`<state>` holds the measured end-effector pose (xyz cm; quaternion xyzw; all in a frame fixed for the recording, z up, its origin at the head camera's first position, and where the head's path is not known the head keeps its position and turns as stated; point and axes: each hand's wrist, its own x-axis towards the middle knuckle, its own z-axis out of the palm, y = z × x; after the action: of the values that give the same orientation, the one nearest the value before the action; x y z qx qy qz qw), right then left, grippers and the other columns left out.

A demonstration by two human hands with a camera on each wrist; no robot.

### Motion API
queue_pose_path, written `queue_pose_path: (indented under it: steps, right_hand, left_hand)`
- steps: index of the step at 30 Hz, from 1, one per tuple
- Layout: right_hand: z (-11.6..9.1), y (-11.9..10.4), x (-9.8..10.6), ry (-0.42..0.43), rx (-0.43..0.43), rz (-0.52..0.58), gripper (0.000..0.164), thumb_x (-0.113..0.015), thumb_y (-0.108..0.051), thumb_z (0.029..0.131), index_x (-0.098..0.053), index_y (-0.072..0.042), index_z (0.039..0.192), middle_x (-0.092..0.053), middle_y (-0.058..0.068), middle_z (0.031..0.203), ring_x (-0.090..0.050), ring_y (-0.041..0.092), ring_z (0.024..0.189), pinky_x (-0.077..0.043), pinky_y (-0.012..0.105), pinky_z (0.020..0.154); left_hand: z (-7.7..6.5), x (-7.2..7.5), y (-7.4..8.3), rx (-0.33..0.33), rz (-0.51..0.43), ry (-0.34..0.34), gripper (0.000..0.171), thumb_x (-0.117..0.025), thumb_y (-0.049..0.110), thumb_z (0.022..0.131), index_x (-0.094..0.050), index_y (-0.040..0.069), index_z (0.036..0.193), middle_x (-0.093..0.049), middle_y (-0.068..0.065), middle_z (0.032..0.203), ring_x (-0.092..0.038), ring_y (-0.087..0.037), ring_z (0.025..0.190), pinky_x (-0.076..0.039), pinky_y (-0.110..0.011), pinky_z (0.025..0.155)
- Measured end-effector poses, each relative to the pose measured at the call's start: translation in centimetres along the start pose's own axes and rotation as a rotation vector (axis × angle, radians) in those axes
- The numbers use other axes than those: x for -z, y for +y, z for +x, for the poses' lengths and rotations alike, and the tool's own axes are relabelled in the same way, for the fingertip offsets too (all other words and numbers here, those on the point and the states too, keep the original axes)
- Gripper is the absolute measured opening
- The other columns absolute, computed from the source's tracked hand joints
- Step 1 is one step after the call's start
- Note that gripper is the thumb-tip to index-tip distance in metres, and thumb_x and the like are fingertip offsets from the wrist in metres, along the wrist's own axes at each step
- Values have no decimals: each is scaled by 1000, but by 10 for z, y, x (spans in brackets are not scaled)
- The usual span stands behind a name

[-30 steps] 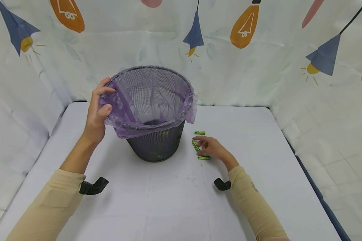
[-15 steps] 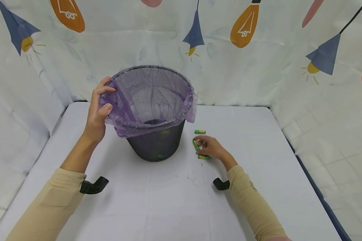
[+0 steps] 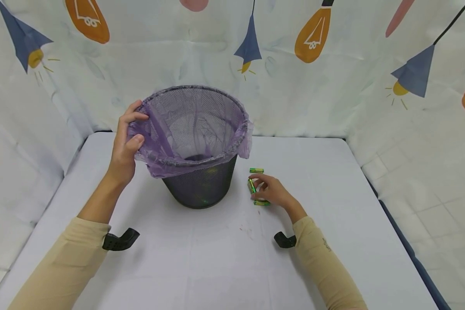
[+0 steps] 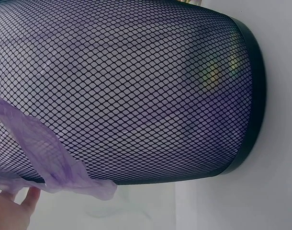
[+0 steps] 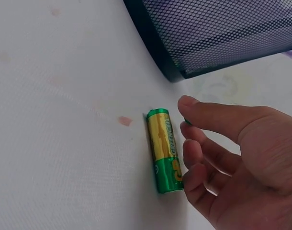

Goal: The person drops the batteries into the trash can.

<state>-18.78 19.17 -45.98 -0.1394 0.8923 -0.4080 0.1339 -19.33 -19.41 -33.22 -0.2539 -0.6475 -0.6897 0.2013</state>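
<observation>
A black mesh wastebasket [image 3: 201, 189] with a purple bin liner [image 3: 159, 161] folded over its rim stands on the table. My left hand [image 3: 124, 150] holds the left side of the rim through the liner, thumb outermost toward the front. Right of the basket, my right hand [image 3: 271, 190] pinches a green and yellow battery [image 3: 251, 185] between thumb and fingertips, low over the table. In the right wrist view only a sliver of green shows between them. A second battery [image 5: 163, 151] lies beside the curled lower fingers; a third battery [image 3: 256, 170] lies farther back.
Through the mesh, blurred yellow-green shapes [image 4: 210, 75] show near the basket's bottom. A white cloth covers the table [image 3: 224, 258], with faint brownish stains [image 5: 124, 120]. A printed curtain [image 3: 217, 51] hangs behind and at both sides.
The battery in my right hand has turned slightly and shifted a little right as the thumb and fingertips close on it. My left hand and the basket stay in place.
</observation>
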Motion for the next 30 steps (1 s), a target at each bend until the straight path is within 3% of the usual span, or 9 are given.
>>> queue_pose_path:
  steps: [7, 14, 22, 30]
  right_hand:
    - [-6, -10, 2, 44, 53, 16, 58, -76, -9, 81, -55, -7, 134, -66, 12, 106, -60, 19, 86, -47, 29, 72]
    - [-14, -20, 5, 100, 91, 46, 57, -75, -17, 82, -55, -13, 136, -64, 9, 109, -60, 17, 86, -46, 29, 71]
    - [-26, -46, 25, 175, 67, 100, 54, -73, -16, 85, -55, -19, 136, -63, 10, 114, -61, 21, 89, -47, 37, 77]
    - [-34, -59, 45, 244, 104, 139, 54, -72, -20, 86, -54, -21, 138, -63, 10, 115, -60, 21, 90, -47, 28, 74]
  left_hand:
    - [1, 3, -2, 7, 15, -3, 43, -50, 23, 85, -52, 7, 125, -28, -6, 156, -18, -24, 147, -9, -34, 115]
    - [-1, 4, -2, 10, 7, 16, 43, -49, 22, 84, -52, 3, 124, -29, -6, 156, -18, -24, 146, -8, -33, 114]
    - [-1, -2, -3, 1, -30, -1, 41, -48, 19, 84, -52, 6, 123, -26, -11, 156, -17, -25, 146, -9, -32, 113]
    - [0, -2, -5, -14, -23, 20, 42, -48, 19, 84, -51, 5, 124, -28, -11, 155, -18, -24, 146, -9, -31, 113]
